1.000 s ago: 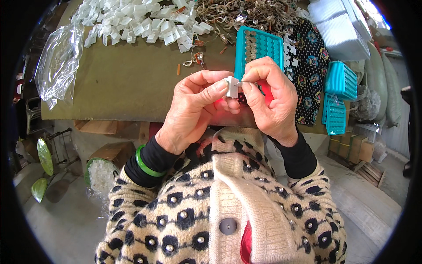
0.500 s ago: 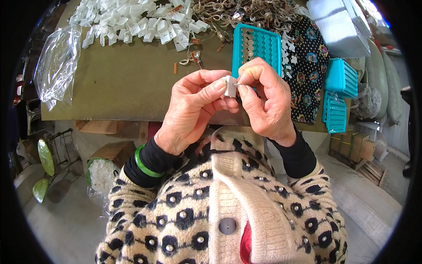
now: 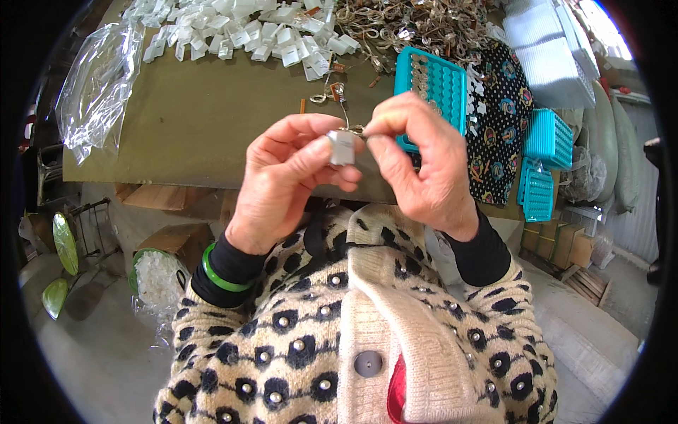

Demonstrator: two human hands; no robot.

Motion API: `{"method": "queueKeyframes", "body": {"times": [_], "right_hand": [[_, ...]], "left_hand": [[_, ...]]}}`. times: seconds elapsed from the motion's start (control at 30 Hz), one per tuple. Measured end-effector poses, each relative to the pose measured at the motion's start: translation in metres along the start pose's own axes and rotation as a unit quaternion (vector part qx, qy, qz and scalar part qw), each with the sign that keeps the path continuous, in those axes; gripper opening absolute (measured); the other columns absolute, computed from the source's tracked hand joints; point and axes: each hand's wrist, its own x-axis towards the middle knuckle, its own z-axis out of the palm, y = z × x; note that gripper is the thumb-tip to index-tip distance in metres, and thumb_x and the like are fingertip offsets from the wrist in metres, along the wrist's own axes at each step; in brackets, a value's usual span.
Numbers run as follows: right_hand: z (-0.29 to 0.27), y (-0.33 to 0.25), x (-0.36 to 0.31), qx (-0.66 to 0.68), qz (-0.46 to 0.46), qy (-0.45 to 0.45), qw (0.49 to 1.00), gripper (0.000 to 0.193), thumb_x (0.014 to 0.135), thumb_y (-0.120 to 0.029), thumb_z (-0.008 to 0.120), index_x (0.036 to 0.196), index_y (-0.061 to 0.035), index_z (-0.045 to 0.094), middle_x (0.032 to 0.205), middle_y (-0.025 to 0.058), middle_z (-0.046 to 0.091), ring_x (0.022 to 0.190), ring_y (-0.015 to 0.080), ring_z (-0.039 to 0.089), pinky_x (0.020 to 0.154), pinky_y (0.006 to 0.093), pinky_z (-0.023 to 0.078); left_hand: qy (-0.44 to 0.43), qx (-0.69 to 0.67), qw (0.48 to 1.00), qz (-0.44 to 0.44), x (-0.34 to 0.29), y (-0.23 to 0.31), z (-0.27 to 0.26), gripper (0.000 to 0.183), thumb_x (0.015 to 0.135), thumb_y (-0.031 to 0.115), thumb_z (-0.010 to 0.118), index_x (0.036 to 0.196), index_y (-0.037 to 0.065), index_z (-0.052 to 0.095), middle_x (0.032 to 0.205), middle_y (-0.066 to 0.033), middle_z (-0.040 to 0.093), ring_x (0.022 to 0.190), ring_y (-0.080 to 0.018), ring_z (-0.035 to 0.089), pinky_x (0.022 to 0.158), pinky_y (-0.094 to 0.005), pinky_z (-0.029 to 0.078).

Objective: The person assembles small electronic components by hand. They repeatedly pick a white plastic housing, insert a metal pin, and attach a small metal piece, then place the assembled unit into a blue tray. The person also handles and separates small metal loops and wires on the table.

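Observation:
Between thumb and fingers of my left hand (image 3: 282, 169) is a small white plastic housing (image 3: 342, 147), held above the table's near part. My right hand (image 3: 424, 155) is just to its right, thumb and forefinger pinched together beside the housing. A thin pale wire (image 3: 356, 130) shows between the fingertips and the housing's top edge; its end at my right fingertips is too small to make out. Beyond the hands, a small wired part with an orange-brown strip (image 3: 338, 92) lies on the table. A teal tray (image 3: 460, 92) with round pieces along its left side stands behind my right hand.
White plastic housings (image 3: 240, 32) are heaped at the far left, and tangled wired parts (image 3: 417, 25) beside them. A clear plastic bag (image 3: 99, 92) lies at the left edge. Patterned black cloth (image 3: 498, 141), teal trays (image 3: 547, 138) and white stacked sheets (image 3: 544, 56) are on the right.
My left hand has moved left and slightly down with the housing, which has turned. The right hand's fingertips have drawn a little away from it, and wire now shows near the housing's top.

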Motion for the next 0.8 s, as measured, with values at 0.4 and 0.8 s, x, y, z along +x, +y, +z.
{"method": "queueKeyframes", "body": {"times": [0.4, 0.8], "right_hand": [[0.048, 0.026, 0.032, -0.48, 0.048, -0.077, 0.873, 0.011, 0.076, -0.008, 0.069, 0.076, -0.0038, 0.059, 0.077, 0.0106, 0.059, 0.078, 0.0258, 0.062, 0.067, 0.0359, 0.05], [0.049, 0.034, 0.03, -0.475, 0.022, -0.065, 0.877, 0.005, 0.075, -0.005, 0.063, 0.076, -0.0049, 0.058, 0.076, 0.0096, 0.059, 0.079, 0.0259, 0.061, 0.067, 0.038, 0.048]], "left_hand": [[0.058, -0.072, 0.996, -0.009, 0.0, 0.014, -0.026, 0.025, 0.098, 0.019, 0.059, 0.112, -0.002, 0.06, 0.106, -0.021, 0.069, 0.08, -0.022, 0.07, 0.072, -0.0338, 0.061], [0.048, -0.002, 0.999, -0.007, 0.005, 0.012, -0.023, 0.023, 0.096, 0.01, 0.061, 0.117, 0.0, 0.061, 0.106, -0.0198, 0.069, 0.081, -0.0212, 0.07, 0.069, -0.0309, 0.06]]}}
